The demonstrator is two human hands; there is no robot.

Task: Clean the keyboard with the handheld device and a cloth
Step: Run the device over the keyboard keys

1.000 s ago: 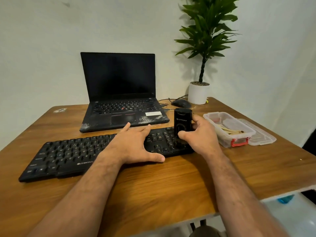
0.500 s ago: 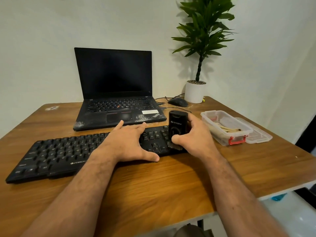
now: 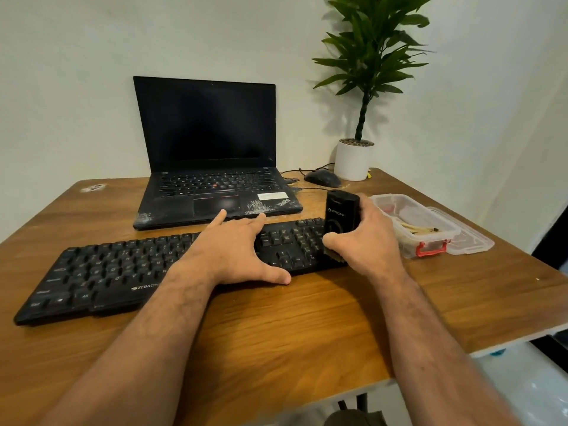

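Note:
A long black keyboard (image 3: 116,269) lies across the wooden table (image 3: 276,327). My left hand (image 3: 233,250) rests flat on its middle with fingers spread, thumb at the front edge. My right hand (image 3: 365,241) grips a black handheld device (image 3: 341,215) upright, its lower end with a brush down on the keyboard's right-hand keys. No cloth is in view.
An open black laptop (image 3: 212,179) stands just behind the keyboard. A black mouse (image 3: 322,178) and a white-potted plant (image 3: 353,159) sit at the back right. A clear plastic box with red clips (image 3: 415,226) and its lid (image 3: 473,238) lie to the right of my right hand.
The device has stayed on the right-hand keys with only a slight shift. My left hand keeps its place on the keyboard. The camera view moved a little.

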